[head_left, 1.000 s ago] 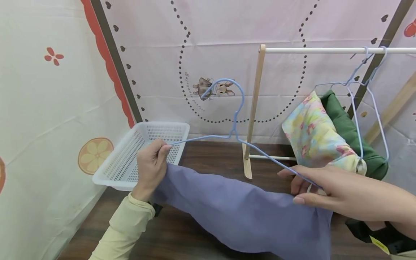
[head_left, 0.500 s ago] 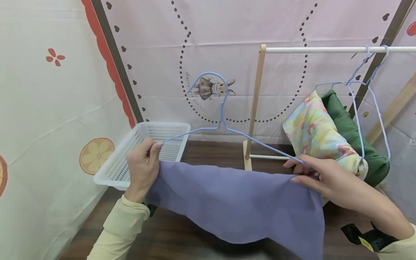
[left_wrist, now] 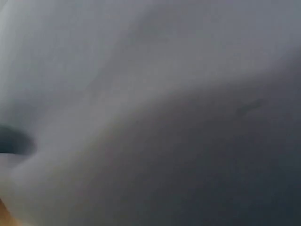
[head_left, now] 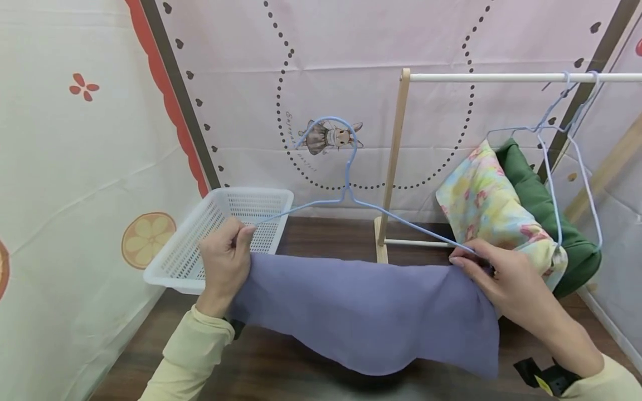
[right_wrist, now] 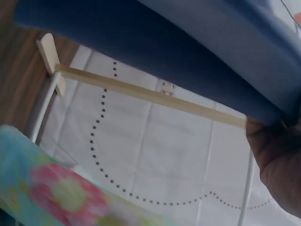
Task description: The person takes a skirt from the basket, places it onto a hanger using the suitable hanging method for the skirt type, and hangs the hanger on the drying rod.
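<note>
A light-blue wire hanger (head_left: 348,177) stands hook-up between my two hands in the head view. A purple-grey cloth (head_left: 371,312) hangs below it, stretched from hand to hand. With fingers curled, my left hand (head_left: 225,264) grips the hanger's left arm and the cloth's left corner. My right hand (head_left: 519,287) pinches the right arm's end together with the cloth's upper right edge, thumb in front. Cloth (left_wrist: 141,70) fills the left wrist view, blurred. The right wrist view shows the darker cloth (right_wrist: 188,56) running up to my right hand (right_wrist: 280,165). Both hanger ends are hidden.
A white perforated basket (head_left: 175,273) sits at left behind my left hand. On the right stands a rack with a wooden post (head_left: 393,161) and white rail (head_left: 481,78). Floral cloth (head_left: 486,195) and green cloth (head_left: 526,195) hang there on blue hangers. A patterned curtain closes the back.
My right hand has moved up from the lower right, and its fingers have drawn in to pinch the hanger arm and cloth edge. The hanger has shifted left and levelled; the cloth's top edge is straighter.
</note>
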A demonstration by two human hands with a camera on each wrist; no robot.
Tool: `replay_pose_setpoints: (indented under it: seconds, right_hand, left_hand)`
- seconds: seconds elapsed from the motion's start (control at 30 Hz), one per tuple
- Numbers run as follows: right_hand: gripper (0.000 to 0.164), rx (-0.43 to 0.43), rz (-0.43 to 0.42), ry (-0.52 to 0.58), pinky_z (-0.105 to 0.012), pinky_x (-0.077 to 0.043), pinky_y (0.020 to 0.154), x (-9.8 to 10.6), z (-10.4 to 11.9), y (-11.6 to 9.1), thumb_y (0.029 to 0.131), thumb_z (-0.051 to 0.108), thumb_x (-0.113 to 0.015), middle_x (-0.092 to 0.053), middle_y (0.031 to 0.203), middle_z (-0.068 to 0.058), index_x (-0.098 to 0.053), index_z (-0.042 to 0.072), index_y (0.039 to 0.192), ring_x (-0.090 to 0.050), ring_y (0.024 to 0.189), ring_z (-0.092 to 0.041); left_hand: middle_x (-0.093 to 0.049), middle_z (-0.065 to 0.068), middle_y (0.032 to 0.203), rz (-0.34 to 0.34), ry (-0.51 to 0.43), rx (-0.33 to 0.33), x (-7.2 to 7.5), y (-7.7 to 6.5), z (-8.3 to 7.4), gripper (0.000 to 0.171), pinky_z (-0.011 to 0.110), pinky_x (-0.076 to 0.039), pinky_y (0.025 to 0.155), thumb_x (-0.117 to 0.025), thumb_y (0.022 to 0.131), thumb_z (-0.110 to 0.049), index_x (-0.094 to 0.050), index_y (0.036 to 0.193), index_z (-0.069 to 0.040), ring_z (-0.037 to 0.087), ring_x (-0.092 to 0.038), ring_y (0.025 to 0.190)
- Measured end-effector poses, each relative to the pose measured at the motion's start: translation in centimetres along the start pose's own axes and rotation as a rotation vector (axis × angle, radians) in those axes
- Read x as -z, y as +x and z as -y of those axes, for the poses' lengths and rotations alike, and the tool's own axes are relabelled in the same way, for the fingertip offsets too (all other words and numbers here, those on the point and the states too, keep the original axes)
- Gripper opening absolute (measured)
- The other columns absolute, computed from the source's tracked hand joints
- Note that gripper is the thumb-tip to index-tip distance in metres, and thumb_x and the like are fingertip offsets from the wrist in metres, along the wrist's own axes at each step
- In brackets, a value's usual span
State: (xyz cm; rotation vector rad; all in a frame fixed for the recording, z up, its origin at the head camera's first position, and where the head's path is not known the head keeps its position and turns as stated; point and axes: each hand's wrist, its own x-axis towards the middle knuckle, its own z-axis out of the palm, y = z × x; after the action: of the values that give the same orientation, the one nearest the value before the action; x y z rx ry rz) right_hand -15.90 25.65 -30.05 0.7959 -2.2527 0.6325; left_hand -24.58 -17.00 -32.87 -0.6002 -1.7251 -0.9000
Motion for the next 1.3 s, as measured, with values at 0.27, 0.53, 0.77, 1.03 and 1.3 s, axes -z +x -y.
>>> replay_pose_setpoints:
  seconds: [0.27, 0.53, 0.77, 1.03, 1.3]
  right_hand:
    - [0.019, 0.049, -0.206, 0.059, -0.011, -0.046, 0.062, -2.3, -0.4, -1.7, 0.1, 0.017, -0.055, -0.065, 0.073, 0.007, -0.07, 0.012, 0.09, -0.059, 0.064, 0.001]
    - [0.024, 0.053, -0.355, 0.104, -0.01, -0.041, 0.058, -3.3, -1.3, -2.0, 0.099, 0.018, -0.057, -0.063, 0.068, 0.004, -0.072, 0.004, 0.088, -0.053, 0.058, -0.001]
    - [0.021, 0.02, -0.454, 0.141, -0.008, -0.039, 0.058, -2.9, -0.1, -2.1, 0.096, 0.013, -0.063, -0.067, 0.071, 0.003, -0.073, -0.004, 0.087, -0.05, 0.055, 0.0]
    - [0.02, -0.006, -0.494, 0.185, -0.005, -0.04, 0.06, -1.2, 1.8, -2.0, 0.094, 0.007, -0.064, -0.071, 0.08, 0.005, -0.071, -0.01, 0.086, -0.054, 0.058, 0.004]
    - [0.016, -0.056, -0.562, 0.214, -0.004, -0.039, 0.054, 0.5, 2.1, -3.2, 0.091, 0.001, -0.066, -0.071, 0.074, 0.006, -0.069, -0.014, 0.086, -0.06, 0.06, 0.007]
  left_hand:
    - [-0.031, -0.006, 0.053, -0.006, -0.066, -0.013, -0.8, -1.2, 0.2, 0.054, 0.019, -0.016, 0.042, -0.054, 0.096, -0.047, -0.041, 0.058, -0.01, 0.005, -0.025, 0.047]
    - [-0.036, -0.007, 0.055, 0.071, -0.075, 0.025, -1.0, -1.9, 0.1, 0.047, 0.019, -0.022, 0.045, -0.06, 0.097, -0.037, -0.045, 0.061, -0.011, 0.007, -0.03, 0.049]
    - [-0.045, -0.004, 0.057, 0.124, -0.177, 0.06, -1.2, -1.9, -0.1, 0.028, 0.018, -0.027, 0.044, -0.068, 0.09, -0.009, -0.053, 0.066, -0.008, 0.006, -0.036, 0.05]
    - [-0.058, -0.006, 0.069, 0.149, -0.189, 0.072, -1.5, -1.3, -0.4, 0.013, 0.02, -0.036, 0.05, -0.069, 0.089, -0.011, -0.064, 0.077, -0.01, 0.01, -0.047, 0.057]
    - [-0.061, 0.008, 0.087, 0.106, -0.125, 0.091, -1.4, -1.7, -0.9, 0.016, 0.022, -0.045, 0.07, -0.058, 0.092, -0.005, -0.062, 0.106, 0.002, 0.016, -0.054, 0.076]
